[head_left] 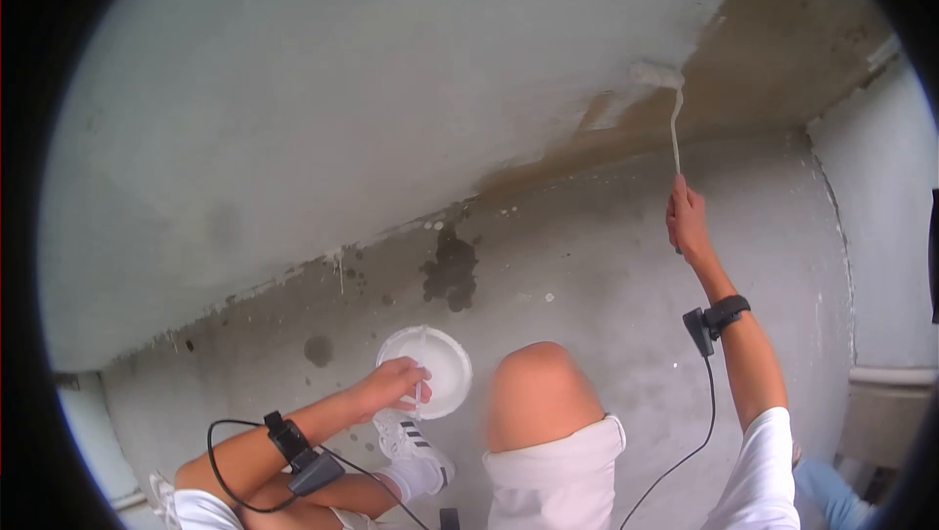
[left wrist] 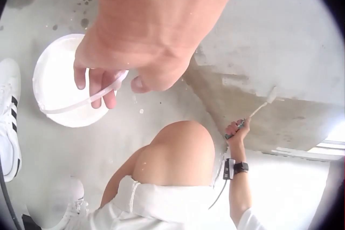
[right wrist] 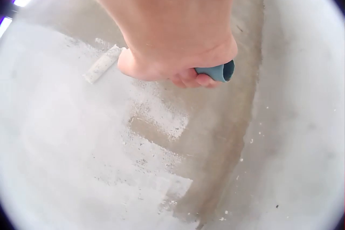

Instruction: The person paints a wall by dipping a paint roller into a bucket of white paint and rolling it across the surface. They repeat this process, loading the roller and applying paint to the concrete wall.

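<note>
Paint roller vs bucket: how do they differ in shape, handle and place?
Shape: the paint roller is long and thin; the bucket is round and open-topped.
Handle: the roller has a blue-green grip; the bucket, a thin white handle.
Place: the roller's head is at the wall; the bucket is near a sneaker.
Shared: both are hand-held, with whitish parts.

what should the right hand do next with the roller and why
Probably push the roller a little further onto the brown patch: the right hand holds it with its head at the edge of the pale coat, just where the brown begins.
</note>
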`<state>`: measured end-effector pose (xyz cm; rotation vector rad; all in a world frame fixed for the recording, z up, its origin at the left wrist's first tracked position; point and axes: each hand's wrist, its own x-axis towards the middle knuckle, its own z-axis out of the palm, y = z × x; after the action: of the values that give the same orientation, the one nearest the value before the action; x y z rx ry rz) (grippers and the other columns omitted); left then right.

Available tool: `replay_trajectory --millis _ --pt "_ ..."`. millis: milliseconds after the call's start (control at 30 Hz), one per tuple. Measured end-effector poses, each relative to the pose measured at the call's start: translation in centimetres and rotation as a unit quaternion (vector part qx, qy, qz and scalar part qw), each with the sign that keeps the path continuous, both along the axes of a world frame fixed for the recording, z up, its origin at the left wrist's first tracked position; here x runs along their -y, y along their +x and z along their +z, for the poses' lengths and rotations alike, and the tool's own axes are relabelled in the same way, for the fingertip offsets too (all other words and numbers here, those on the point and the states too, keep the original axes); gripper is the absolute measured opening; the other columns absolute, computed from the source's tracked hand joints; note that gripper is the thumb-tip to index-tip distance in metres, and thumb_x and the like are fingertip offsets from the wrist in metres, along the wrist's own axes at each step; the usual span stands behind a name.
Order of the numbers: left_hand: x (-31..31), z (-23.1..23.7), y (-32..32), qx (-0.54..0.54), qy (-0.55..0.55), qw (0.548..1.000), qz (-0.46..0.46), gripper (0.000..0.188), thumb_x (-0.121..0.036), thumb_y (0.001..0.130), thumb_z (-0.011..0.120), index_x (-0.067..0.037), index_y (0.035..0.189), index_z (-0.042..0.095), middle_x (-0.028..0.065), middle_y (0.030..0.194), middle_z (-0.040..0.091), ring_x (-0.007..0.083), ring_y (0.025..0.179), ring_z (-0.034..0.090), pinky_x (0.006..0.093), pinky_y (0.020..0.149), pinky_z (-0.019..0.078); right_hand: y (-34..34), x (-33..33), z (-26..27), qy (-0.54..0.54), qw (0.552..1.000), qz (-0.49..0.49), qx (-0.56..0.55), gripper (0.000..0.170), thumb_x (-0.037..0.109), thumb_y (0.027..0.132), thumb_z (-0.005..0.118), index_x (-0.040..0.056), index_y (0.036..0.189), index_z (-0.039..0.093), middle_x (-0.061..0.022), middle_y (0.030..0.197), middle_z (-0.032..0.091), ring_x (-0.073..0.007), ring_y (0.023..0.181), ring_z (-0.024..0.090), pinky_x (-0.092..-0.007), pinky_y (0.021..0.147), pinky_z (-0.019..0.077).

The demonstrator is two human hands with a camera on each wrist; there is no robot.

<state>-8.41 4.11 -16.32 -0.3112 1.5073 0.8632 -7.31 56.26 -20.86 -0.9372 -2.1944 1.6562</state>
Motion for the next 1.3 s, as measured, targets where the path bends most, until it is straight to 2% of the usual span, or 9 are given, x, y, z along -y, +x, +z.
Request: replay_trajectory --millis 133,233,333,433,633,733,900,1167,1300 --pt "0.5 -0.3 -1.9 -0.023 0.014 0.999 -0.047 0.021 -0.026 0.095 0.055 -0.005 0.096 0.059 0.0059 0.085 0.066 0.0136 0.08 0.063 0.0316 0.075 0.054 2.1 2.9 -2.3 -0.075 0.984 0.023 0.161 0.051 0.059 0.098 0.046 0.0161 0.07 0.04 0.0087 0.052 0.029 -0.0037 0.035 0.025 -0.0223 0.031 0.0198" --pt "0.7 -0.9 -3.2 -0.089 0.012 0.995 -0.042 0.023 -0.026 0.095 0.055 -0.004 0.087 0.06 0.0064 0.078 0.065 0.0136 0.071 0.062 0.0296 0.068 0.0525 3.1 5.7 -4.7 -0.083 0.986 0.026 0.14 0.051 0.059 0.097 0.048 0.0158 0.071 0.04 0.0084 0.054 0.031 -0.0038 0.035 0.023 -0.0224 0.03 0.0184" --pt "-0.3 -0.9 -3.3 -0.122 0.053 0.99 -0.055 0.024 -0.024 0.093 0.054 -0.003 0.084 0.06 0.0068 0.076 0.064 0.0131 0.068 0.061 0.0284 0.063 0.0499 3.1 8.4 -3.7 -0.044 0.986 0.081 0.14 0.051 0.056 0.097 0.051 0.0142 0.071 0.042 0.0074 0.058 0.034 -0.0035 0.047 0.029 -0.0228 0.041 0.0242" --pt "-1.3 -1.9 -4.6 -0.154 0.037 0.982 -0.104 0.023 -0.022 0.092 0.054 -0.001 0.083 0.059 0.0062 0.074 0.063 0.0128 0.068 0.061 0.0279 0.062 0.0486 2.1 9.6 -4.0 0.057 0.978 0.173 0.104 0.052 0.054 0.098 0.051 0.0086 0.072 0.046 0.0032 0.057 0.035 -0.0075 0.051 0.033 -0.028 0.047 0.0301" --pt "-2.0 -3.2 -6.2 -0.173 0.071 0.976 -0.113 0.024 -0.023 0.091 0.054 -0.002 0.08 0.059 0.0049 0.072 0.062 0.0127 0.067 0.062 0.0281 0.062 0.0492 0.9 12.7 -2.4 0.261 0.895 0.342 0.12 0.048 0.044 0.099 0.051 -0.0018 0.085 0.053 -0.0133 0.059 0.042 -0.0239 0.052 0.042 -0.0395 0.053 0.036" --pt "-0.9 -4.5 -6.5 -0.18 0.104 0.971 -0.114 0.027 -0.027 0.093 0.055 -0.003 0.082 0.06 0.004 0.07 0.062 0.0123 0.067 0.062 0.0274 0.063 0.0493 3.2 14.0 -4.2 0.312 0.877 0.355 0.083 0.044 0.04 0.098 0.051 -0.0022 0.086 0.055 -0.0144 0.059 0.043 -0.0259 0.053 0.042 -0.0379 0.053 0.0354" --pt "1.5 -5.9 -8.4 -0.227 0.11 0.963 -0.099 0.03 -0.033 0.097 0.054 -0.005 0.088 0.061 0.0025 0.073 0.061 0.0117 0.068 0.062 0.0271 0.065 0.0504 9.5 16.0 -9.3 0.21 0.931 0.294 0.055 0.041 0.036 0.096 0.054 -0.0026 0.082 0.054 -0.014 0.055 0.043 -0.027 0.047 0.041 -0.0386 0.05 0.0343" --pt "1.1 -5.5 -8.7 -0.283 0.066 0.954 -0.072 0.032 -0.035 0.099 0.052 -0.005 0.089 0.06 0.0002 0.074 0.059 0.0101 0.067 0.061 0.027 0.064 0.0522 8.4 20.0 -0.8 0.288 0.835 0.424 0.199 0.049 0.041 0.095 0.054 -0.0019 0.072 0.055 -0.0185 0.052 0.048 -0.0394 0.051 0.045 -0.0439 0.051 0.0387" --pt "1.2 -6.6 -8.6 -0.318 0.095 0.942 -0.054 0.033 -0.035 0.098 0.054 -0.004 0.087 0.059 0.0012 0.073 0.058 0.01 0.062 0.06 0.0266 0.059 0.0514 8.9 22.2 0.6 0.267 0.819 0.42 0.285 0.053 0.043 0.095 0.054 -0.0024 0.069 0.057 -0.0214 0.057 0.052 -0.0425 0.057 0.05 -0.0474 0.056 0.041"
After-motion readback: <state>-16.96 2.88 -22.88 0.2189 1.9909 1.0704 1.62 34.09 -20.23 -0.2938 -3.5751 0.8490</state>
